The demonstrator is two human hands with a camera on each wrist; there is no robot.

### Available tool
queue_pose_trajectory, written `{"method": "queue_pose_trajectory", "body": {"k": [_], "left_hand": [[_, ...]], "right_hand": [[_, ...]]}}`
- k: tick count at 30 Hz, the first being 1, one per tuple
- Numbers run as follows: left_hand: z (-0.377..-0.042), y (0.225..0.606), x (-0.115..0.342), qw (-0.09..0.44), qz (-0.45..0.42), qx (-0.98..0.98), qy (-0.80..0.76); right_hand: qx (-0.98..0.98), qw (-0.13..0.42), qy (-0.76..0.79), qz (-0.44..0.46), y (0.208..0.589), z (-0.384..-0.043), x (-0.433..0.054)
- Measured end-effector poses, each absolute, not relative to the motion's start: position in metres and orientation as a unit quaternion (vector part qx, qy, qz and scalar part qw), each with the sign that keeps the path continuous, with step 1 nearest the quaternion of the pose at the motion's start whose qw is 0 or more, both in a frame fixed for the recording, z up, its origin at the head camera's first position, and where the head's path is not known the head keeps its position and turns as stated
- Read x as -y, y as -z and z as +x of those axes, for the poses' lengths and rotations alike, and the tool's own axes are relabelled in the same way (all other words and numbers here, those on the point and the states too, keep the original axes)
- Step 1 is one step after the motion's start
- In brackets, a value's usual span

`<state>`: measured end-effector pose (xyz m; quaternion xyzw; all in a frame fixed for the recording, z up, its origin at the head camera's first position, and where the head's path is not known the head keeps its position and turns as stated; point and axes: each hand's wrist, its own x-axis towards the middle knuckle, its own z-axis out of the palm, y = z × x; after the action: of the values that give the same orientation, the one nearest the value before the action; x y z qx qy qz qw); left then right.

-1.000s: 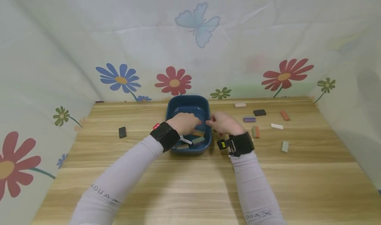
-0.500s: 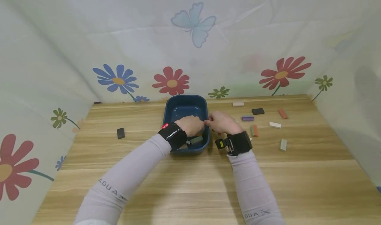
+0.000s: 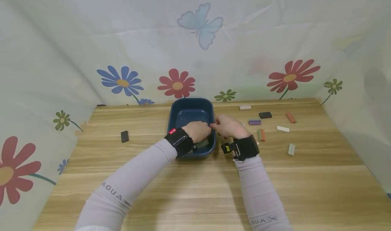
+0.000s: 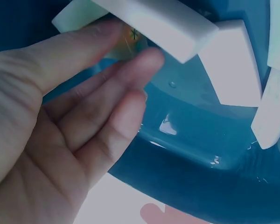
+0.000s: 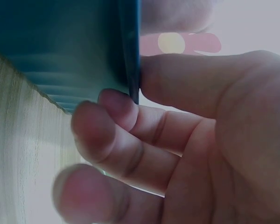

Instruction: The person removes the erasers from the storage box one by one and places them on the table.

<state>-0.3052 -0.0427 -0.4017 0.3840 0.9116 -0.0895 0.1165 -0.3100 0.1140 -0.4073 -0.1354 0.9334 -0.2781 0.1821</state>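
Observation:
My left hand reaches down into the dark blue plastic box. In the left wrist view the thumb and fingertips close around a small block with an orange patch, mostly hidden by the thumb and by a white block overlapping the fingertips. Other pale blocks lie about on the box floor. At the box's right side, my right hand pinches the rim, its thumb against one face and its fingers against the other.
Right of the box, loose blocks lie scattered on the wooden table: purple, black, white, orange, pale green and more. A black block lies left. A flowered cloth stands behind.
Over the last second my left hand has moved slightly right and lower in the box, covering the orange and white blocks seen there before. The right hand stays on the rim.

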Motion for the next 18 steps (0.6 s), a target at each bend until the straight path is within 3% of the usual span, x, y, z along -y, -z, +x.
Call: {"method": "queue_pose_trajectory", "body": {"k": [18], "left_hand": [[-0.304,0.391,0.050,0.121,0.375,-0.916,0.068]], "right_hand": [[-0.932,0.192,0.280,-0.129,0.406,-0.310,-0.113]]}}
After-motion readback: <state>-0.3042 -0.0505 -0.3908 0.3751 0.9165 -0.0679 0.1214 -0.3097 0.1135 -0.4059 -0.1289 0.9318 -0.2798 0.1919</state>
